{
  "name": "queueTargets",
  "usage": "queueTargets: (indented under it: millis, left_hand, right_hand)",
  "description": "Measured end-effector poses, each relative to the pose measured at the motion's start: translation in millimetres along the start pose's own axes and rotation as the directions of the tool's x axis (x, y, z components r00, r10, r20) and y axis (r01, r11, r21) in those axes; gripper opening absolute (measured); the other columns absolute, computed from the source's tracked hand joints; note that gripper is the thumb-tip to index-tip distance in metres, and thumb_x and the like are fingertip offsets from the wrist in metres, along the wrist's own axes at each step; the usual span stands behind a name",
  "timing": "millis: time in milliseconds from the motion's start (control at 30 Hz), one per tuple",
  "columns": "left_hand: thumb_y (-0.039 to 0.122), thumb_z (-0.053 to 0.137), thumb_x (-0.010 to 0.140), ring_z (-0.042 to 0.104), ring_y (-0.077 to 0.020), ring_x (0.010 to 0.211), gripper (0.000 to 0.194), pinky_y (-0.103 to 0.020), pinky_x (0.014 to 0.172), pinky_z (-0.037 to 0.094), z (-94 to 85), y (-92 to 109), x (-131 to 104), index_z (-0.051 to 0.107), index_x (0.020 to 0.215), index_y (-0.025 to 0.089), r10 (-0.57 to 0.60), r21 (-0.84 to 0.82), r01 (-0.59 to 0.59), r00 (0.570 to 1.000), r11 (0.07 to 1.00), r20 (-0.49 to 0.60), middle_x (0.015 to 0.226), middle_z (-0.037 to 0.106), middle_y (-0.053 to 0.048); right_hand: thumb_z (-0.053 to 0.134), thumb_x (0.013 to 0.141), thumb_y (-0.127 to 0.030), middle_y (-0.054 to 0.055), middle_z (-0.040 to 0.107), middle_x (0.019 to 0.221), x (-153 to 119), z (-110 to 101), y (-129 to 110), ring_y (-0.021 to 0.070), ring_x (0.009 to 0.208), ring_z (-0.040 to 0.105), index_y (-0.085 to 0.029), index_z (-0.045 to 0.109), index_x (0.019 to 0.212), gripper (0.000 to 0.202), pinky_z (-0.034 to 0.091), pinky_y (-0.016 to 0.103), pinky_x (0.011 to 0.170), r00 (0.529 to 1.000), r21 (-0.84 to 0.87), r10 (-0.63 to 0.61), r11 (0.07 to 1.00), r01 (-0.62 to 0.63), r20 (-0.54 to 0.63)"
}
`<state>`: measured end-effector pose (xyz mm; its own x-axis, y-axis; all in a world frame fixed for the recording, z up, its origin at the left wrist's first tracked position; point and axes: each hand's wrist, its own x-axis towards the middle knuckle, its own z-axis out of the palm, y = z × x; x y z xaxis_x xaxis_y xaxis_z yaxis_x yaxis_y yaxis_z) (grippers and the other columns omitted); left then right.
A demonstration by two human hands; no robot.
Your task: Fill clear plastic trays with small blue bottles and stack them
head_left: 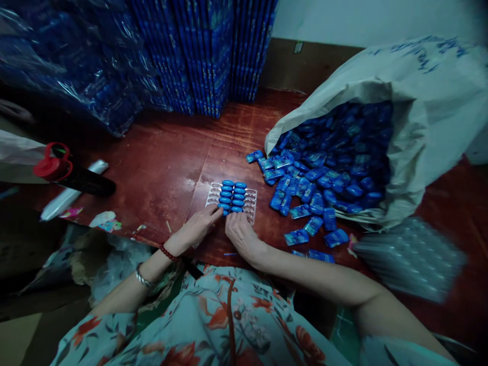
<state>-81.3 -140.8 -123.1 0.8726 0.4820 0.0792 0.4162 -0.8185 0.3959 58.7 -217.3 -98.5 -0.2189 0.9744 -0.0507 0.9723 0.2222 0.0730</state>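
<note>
the clear plastic tray [251, 203] lies on the red-brown wooden table [168, 157], straight ahead of the person, its long axis running left to right. two short rows of blue capsules [232, 195] fill its middle pockets; the pockets toward its left and right ends look bare. both hands sit at the tray's near edge, side by side and almost touching. the left hand [196, 227] reaches in from the tray's lower left, fingers pressed on the nearest capsules; the right hand [240, 233] curls its fingers down at the same spot. whether either hand pinches a capsule cannot be told, since the fingertips cover that edge. both are equally close to the tray.

right of the tray, loose blue packets [305, 193] spill from an open white sack [412, 112], the nearest ones just beside the tray's right end. further right of the tray lies a blurred stack of clear trays [412, 256]. well left of the tray lies a dark bottle with a red cap [57, 168]. beyond the tray stand stacked blue cartons [206, 56].
</note>
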Motion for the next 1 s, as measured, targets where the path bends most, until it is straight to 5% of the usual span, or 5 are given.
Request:
queueTargets:
  millis: [167,400,600,800,1000]
  left_hand:
    - [0.003,0.035,0.083,0.055,-0.0180,0.090,0.036,-0.030,0.078,0.049,0.3,-1.2,-8.5,0.045,0.115,0.017,-0.009,-0.065,0.008,1.000,0.998,-0.017,0.103,0.054,-0.009]
    - [0.005,0.034,0.087,0.055,-0.0180,0.087,0.029,-0.031,0.076,0.050,-1.7,10.1,-1.5,0.047,0.110,0.017,0.000,0.082,0.000,1.000,0.997,-0.007,0.097,0.055,-0.008]
    - [0.004,0.033,0.088,0.056,-0.0190,0.088,0.026,-0.033,0.079,0.050,-3.7,16.7,13.1,0.051,0.103,0.016,0.071,0.192,-0.094,0.990,0.977,0.125,0.097,0.056,-0.009]
    - [0.018,0.037,0.093,0.057,-0.0219,0.092,0.035,-0.036,0.078,0.049,7.8,6.2,-5.6,0.043,0.127,0.016,0.066,0.214,-0.025,0.980,0.977,-0.189,0.103,0.059,-0.013]
    - [0.035,0.034,0.095,0.034,-0.0271,0.132,0.053,-0.046,0.105,0.031,27.8,5.3,34.7,0.024,0.143,0.017,-0.282,-0.125,0.252,0.869,0.960,-0.407,0.142,0.036,-0.018]
  right_hand:
    - [0.042,0.091,-0.016,0.015,0.064,0.082,-4.3,11.9,20.8,0.0238,0.076,0.060,-0.011,0.062,0.095,0.022,0.045,0.035,0.067,0.998,0.167,0.031,0.985,-0.039,0.050]
    - [0.044,0.092,-0.034,0.012,0.060,0.113,-41.0,36.5,33.2,0.0215,0.101,0.058,-0.021,0.050,0.129,0.039,0.047,0.032,0.084,0.934,0.408,0.268,0.900,-0.155,-0.237]
    - [0.043,0.092,-0.025,0.010,0.031,0.148,-23.8,54.6,26.1,0.0273,0.140,0.016,-0.025,0.031,0.143,0.052,0.031,0.049,0.105,0.953,0.388,0.157,0.920,-0.047,-0.257]
    - [0.045,0.091,-0.029,0.009,0.016,0.153,-25.4,62.6,29.0,0.0271,0.142,0.000,-0.024,0.014,0.147,0.065,0.021,0.056,0.109,0.966,0.422,0.116,0.906,-0.009,-0.229]
    - [0.035,0.093,-0.037,0.014,0.001,0.154,-5.6,60.9,32.5,0.0259,0.141,-0.001,-0.017,-0.006,0.147,0.070,0.020,0.054,0.110,0.929,0.524,0.258,0.847,-0.084,-0.267]
